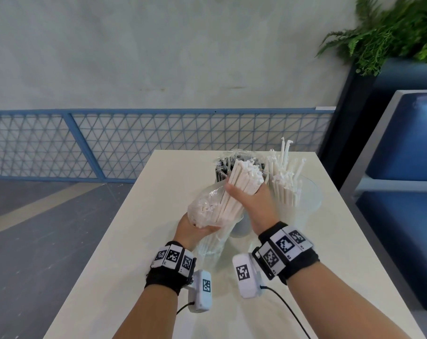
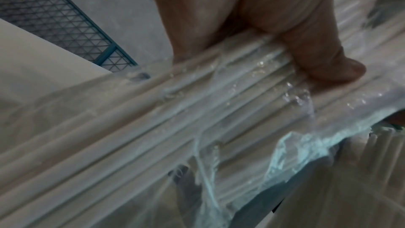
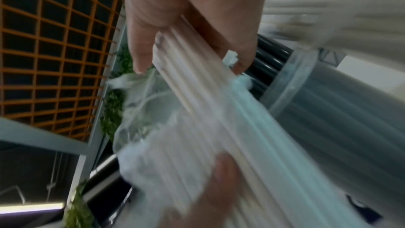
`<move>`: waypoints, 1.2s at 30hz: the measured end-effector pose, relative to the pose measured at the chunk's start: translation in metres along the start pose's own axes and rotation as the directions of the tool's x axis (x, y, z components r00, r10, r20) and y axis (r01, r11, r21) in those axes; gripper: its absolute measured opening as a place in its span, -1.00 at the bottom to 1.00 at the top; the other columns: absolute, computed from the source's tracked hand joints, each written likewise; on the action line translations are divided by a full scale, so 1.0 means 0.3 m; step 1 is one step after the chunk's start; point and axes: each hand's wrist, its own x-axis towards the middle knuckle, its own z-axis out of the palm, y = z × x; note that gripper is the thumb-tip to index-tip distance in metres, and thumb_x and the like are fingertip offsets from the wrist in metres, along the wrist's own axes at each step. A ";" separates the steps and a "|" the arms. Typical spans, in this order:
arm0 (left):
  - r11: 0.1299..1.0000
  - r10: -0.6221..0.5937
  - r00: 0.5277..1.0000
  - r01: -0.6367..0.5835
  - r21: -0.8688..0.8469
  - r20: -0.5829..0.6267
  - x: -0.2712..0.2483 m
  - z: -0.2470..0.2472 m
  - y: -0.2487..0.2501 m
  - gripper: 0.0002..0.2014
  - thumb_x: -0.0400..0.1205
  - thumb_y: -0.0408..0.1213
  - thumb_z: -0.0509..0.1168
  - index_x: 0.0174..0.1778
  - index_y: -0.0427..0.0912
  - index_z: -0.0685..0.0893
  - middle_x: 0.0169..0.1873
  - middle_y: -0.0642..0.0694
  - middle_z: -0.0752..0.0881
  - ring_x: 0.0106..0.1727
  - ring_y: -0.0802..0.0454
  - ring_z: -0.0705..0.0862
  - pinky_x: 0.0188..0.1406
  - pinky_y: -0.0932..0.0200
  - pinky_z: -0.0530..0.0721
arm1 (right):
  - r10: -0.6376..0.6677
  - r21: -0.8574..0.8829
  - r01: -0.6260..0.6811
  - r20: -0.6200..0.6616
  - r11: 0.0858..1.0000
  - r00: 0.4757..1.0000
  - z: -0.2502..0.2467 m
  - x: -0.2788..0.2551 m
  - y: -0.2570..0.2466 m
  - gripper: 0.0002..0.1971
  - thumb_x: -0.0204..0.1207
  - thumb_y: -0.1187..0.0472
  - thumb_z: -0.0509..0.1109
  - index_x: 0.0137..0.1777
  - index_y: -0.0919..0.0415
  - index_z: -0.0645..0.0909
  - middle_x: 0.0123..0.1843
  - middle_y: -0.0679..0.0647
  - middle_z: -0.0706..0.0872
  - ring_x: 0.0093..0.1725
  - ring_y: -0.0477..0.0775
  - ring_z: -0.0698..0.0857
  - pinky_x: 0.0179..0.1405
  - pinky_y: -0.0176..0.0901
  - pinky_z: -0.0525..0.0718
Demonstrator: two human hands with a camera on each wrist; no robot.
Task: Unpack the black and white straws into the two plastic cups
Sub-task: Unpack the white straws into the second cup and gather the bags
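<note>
My right hand (image 1: 249,199) grips a bundle of white straws (image 1: 244,177) near its upper end, half out of a clear plastic bag (image 1: 205,204). My left hand (image 1: 195,228) holds the bag's lower end, which has straws still inside. In the left wrist view my thumb (image 2: 306,49) presses the wrapped straws (image 2: 153,127). In the right wrist view my fingers (image 3: 175,15) curl round the bare straws (image 3: 197,79) above the bag's torn mouth (image 3: 153,119). A clear cup (image 1: 312,192) on the right holds white straws (image 1: 285,182). Black straws (image 1: 221,172) stand behind the bundle in another clear cup (image 3: 328,110).
The cream table (image 1: 134,253) runs away from me, and both cups stand near its far end. A blue mesh railing (image 1: 134,143) lies beyond its far edge. A blue bench (image 1: 403,155) and a green plant (image 1: 391,33) are to the right.
</note>
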 end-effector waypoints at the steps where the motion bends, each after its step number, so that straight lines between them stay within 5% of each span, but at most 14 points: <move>1: 1.000 0.007 1.000 -0.008 0.020 0.006 0.000 0.003 0.001 -0.56 0.22 -0.44 0.61 -0.06 -0.05 0.68 -0.13 -0.01 0.79 -0.10 0.16 0.78 -0.22 0.30 0.71 | 0.011 -0.009 -0.011 0.015 1.000 1.000 0.001 -0.015 0.022 -0.67 0.35 0.30 0.55 0.12 0.20 0.66 -0.02 -0.01 0.79 -0.02 -0.17 0.78 -0.10 -0.34 0.71; 5: 0.998 0.030 0.999 -0.031 0.058 0.014 0.000 0.011 -0.009 -0.42 0.16 -0.30 0.66 0.09 -0.08 0.65 -0.01 -0.04 0.78 0.08 0.04 0.75 0.00 0.14 0.70 | 0.050 0.061 -0.044 -0.093 0.997 0.994 0.027 -0.047 0.075 -0.72 0.36 0.37 0.53 -0.03 0.02 0.64 -0.09 -0.08 0.76 -0.19 -0.34 0.76 -0.26 -0.48 0.68; 8: 0.998 0.006 1.000 -0.007 0.065 0.014 0.001 0.014 -0.007 -0.28 0.07 -0.12 0.66 0.17 -0.16 0.65 0.05 -0.10 0.78 0.11 0.00 0.74 0.08 0.05 0.71 | 0.046 0.151 -0.025 -0.139 0.988 0.989 0.028 -0.026 0.031 -0.79 0.40 0.37 0.50 -0.06 0.08 0.64 -0.12 -0.05 0.75 -0.26 -0.36 0.75 -0.33 -0.49 0.68; 11: 0.999 -0.025 1.000 0.026 0.044 -0.014 0.008 0.004 -0.007 -0.48 0.24 -0.40 0.62 0.11 -0.21 0.67 -0.01 -0.11 0.78 0.07 -0.05 0.74 -0.16 0.29 0.72 | 0.009 0.170 0.024 -0.190 0.985 0.982 0.027 0.002 -0.032 -0.69 0.38 0.26 0.52 0.12 0.23 0.64 0.00 0.02 0.77 -0.01 -0.16 0.77 0.06 -0.22 0.74; 14: 0.998 -0.024 1.000 0.025 0.051 -0.009 0.008 0.008 0.001 -0.49 0.28 -0.44 0.58 0.17 -0.27 0.66 0.01 -0.14 0.78 0.05 -0.01 0.74 -0.23 0.38 0.71 | -0.010 0.215 0.061 -0.232 0.975 0.973 0.031 0.009 -0.047 -0.47 0.31 0.16 0.55 0.29 0.27 0.56 0.15 0.09 0.75 0.18 0.00 0.72 0.26 -0.07 0.66; 16: 0.999 -0.021 1.000 0.021 0.045 0.015 0.009 0.016 0.003 -0.43 0.22 -0.33 0.64 0.17 -0.22 0.67 0.03 -0.15 0.79 0.08 -0.05 0.76 -0.06 0.17 0.75 | 0.000 0.187 0.042 -0.218 0.981 0.976 0.030 -0.007 -0.032 -0.39 0.24 0.14 0.59 0.30 0.27 0.54 0.16 0.10 0.75 0.15 -0.07 0.73 0.16 -0.19 0.71; 20: 0.998 -0.004 0.999 0.001 0.068 0.039 0.005 0.021 0.006 -0.29 0.07 -0.11 0.66 0.16 -0.18 0.68 0.02 -0.13 0.80 0.09 -0.05 0.76 0.08 -0.05 0.73 | 0.057 0.214 -0.016 -0.187 0.977 0.981 0.014 -0.016 -0.007 -0.68 0.34 0.38 0.53 0.07 0.19 0.59 -0.09 -0.02 0.74 -0.24 -0.32 0.76 -0.35 -0.49 0.67; 23: 0.996 0.004 0.999 -0.008 0.084 0.048 0.001 0.024 0.023 -0.45 0.22 -0.32 0.63 0.14 -0.21 0.68 -0.01 -0.10 0.79 0.08 -0.02 0.75 -0.01 0.11 0.72 | 0.057 0.244 0.010 -0.266 0.970 0.962 -0.003 0.010 -0.039 -0.65 0.35 0.19 0.55 0.14 0.12 0.61 0.03 -0.01 0.75 0.00 -0.14 0.74 -0.13 -0.37 0.70; 26: 0.994 0.050 0.994 -0.059 0.090 0.094 0.003 0.032 0.042 -0.32 0.14 -0.19 0.64 0.20 -0.22 0.65 0.04 -0.09 0.78 0.12 -0.01 0.74 0.08 0.13 0.71 | 0.047 0.277 0.069 -0.391 0.958 0.919 -0.014 0.035 -0.075 -0.49 0.35 0.10 0.55 0.28 0.23 0.55 0.14 0.07 0.73 0.12 0.02 0.71 0.11 -0.13 0.66; 30: 0.988 0.071 0.987 -0.089 0.126 0.141 0.007 0.048 0.060 -0.18 0.03 -0.02 0.64 0.25 -0.16 0.62 0.10 -0.04 0.77 0.14 0.11 0.72 0.13 0.18 0.66 | 0.051 0.300 0.095 -0.444 0.949 0.895 -0.044 0.043 -0.100 -0.66 0.41 0.21 0.51 0.16 0.23 0.59 -0.07 0.01 0.73 -0.10 -0.07 0.72 -0.25 -0.38 0.67; 36: 0.985 0.021 0.995 -0.036 0.167 0.093 0.006 0.054 0.051 -0.34 0.18 -0.19 0.65 0.20 -0.23 0.65 0.05 -0.08 0.77 0.13 -0.03 0.73 0.01 0.19 0.70 | 0.086 0.292 0.048 -0.429 0.955 0.899 -0.051 0.025 -0.099 -0.53 0.33 0.19 0.58 0.22 0.35 0.61 0.05 0.16 0.76 -0.05 0.00 0.74 -0.24 -0.32 0.67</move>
